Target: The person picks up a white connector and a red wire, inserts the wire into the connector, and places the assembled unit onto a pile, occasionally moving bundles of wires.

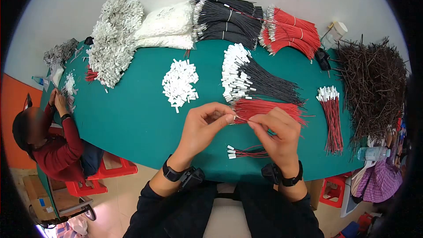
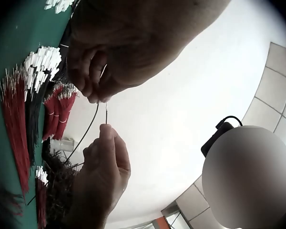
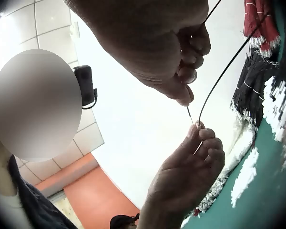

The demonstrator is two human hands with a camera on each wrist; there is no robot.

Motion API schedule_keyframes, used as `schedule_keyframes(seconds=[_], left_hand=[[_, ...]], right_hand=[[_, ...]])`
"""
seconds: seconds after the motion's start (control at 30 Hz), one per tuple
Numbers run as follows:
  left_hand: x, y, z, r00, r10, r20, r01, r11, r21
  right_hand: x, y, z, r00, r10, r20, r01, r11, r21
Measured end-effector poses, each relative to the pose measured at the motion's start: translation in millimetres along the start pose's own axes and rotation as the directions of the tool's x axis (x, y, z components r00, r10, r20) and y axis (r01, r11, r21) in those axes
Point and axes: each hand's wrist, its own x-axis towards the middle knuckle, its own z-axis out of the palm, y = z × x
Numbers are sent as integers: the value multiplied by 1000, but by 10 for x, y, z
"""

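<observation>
Over the table's near half, my left hand pinches a thin wire between thumb and fingertips; it curves away in the left wrist view. Facing it, my right hand pinches a second wire near its bare metal tip, which points at the left fingertips. A small white piece shows at the left fingers, and I cannot tell whether it is a connector. Below the hands lie a few red and black wires with white connectors. Just beyond are a layer of red wires and black wires with white connectors.
Loose white connectors are heaped on the green table. Bundled black wires, red wires and a white bag line the back. A dark tangled pile stands right. Another person works at the left.
</observation>
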Motion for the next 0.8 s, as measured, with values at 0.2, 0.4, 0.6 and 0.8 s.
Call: schedule_keyframes(seconds=[0.2,0.4,0.6,0.8], left_hand=[[-52,48,27,1000,19,-4,-19,1000,-12],[-84,41,17,999,52,-15,-52,998,19],[-97,23,17,997,75,-16,-75,997,11],[-121,22,52,999,12,-46,-18,992,-124]], right_hand=[[-9,1,20,1000,-12,10,12,1000,12],[-46,10,66,999,39,24,-40,997,64],[-71,-40,76,981,186,58,-193,968,159],[-48,-79,50,977,213,33,-215,962,170]])
